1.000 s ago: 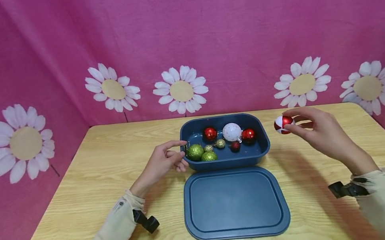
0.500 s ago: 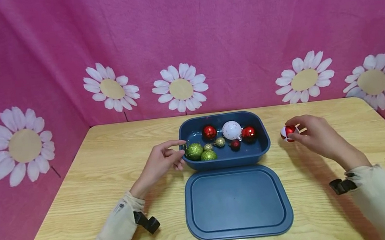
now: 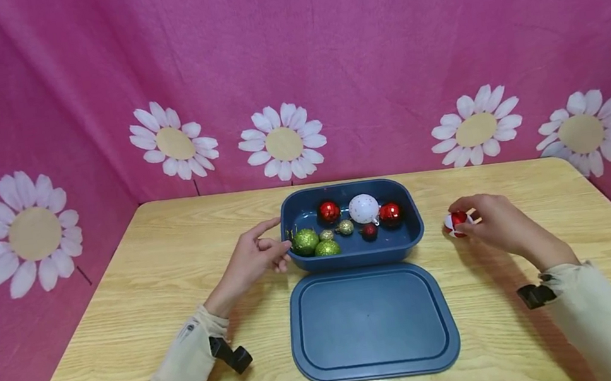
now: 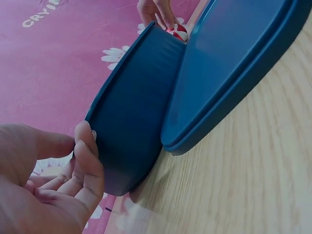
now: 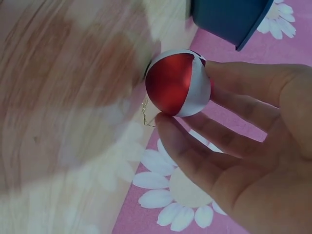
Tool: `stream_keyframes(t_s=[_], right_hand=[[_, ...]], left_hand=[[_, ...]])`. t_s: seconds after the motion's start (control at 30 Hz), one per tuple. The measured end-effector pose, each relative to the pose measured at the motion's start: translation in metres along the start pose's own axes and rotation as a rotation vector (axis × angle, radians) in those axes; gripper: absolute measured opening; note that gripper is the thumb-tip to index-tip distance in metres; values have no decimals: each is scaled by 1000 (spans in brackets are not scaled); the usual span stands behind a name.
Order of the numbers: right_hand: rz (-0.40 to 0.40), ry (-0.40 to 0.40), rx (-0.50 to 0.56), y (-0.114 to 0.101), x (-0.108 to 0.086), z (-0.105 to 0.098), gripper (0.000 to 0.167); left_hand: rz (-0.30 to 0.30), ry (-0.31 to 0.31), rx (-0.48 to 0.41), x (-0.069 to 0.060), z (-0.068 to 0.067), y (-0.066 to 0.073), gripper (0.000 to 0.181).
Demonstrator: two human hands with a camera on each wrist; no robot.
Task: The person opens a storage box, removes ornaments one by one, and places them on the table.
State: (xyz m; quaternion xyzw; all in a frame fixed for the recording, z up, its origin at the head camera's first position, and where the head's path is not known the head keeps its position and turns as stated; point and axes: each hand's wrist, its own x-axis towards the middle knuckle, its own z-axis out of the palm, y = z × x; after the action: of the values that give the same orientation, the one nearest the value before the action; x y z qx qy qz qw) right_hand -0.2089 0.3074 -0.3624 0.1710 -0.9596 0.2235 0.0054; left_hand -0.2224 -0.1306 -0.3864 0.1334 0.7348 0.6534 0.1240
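My left hand (image 3: 251, 257) is at the left end of a dark blue box (image 3: 357, 259), thumb and finger pinching its rim. Inside the box lie Christmas balls: green glittery ones (image 3: 305, 242), shiny red ones (image 3: 329, 212), a white speckled one (image 3: 364, 209) and small gold ones (image 3: 346, 227). To the right of the box, my right hand (image 3: 507, 226) holds a red-and-white Christmas ball (image 5: 178, 83) between thumb and fingertips, low over the table. A gold loop (image 5: 145, 114) hangs from the ball. Whether the ball touches the table I cannot tell.
A flat blue lid (image 3: 373, 322) lies on the wooden table (image 3: 175, 244) right in front of the box. Behind and to the left hangs a pink cloth (image 3: 357, 50) with white daisies.
My right hand has lowered the red-and-white ball toward the table, right of the box. The left hand has stayed at the box's rim.
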Motion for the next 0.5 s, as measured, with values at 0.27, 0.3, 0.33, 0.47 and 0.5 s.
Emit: stream_keyframes(t_s=[0.27,0.3,0.33,0.47,0.5], right_hand=[[5,-41,14,0,-3,-5,29],[13,-50,16,0,-4,-6,29],[17,-57,19,0,-4,-7,30],[51,-83,20,-1,-7,-9,32],[56,-85,16,-2,-7,-10,33]], left_hand=[[9,-12,-5,-2,1,-1,61],[7,-12,-12,-2,2,0,61],[5,-14,-18,-2,2,-1,61],[6,-20,-28,-1,4,-1,61],[7,-22,-30,-1,4,-2,61]])
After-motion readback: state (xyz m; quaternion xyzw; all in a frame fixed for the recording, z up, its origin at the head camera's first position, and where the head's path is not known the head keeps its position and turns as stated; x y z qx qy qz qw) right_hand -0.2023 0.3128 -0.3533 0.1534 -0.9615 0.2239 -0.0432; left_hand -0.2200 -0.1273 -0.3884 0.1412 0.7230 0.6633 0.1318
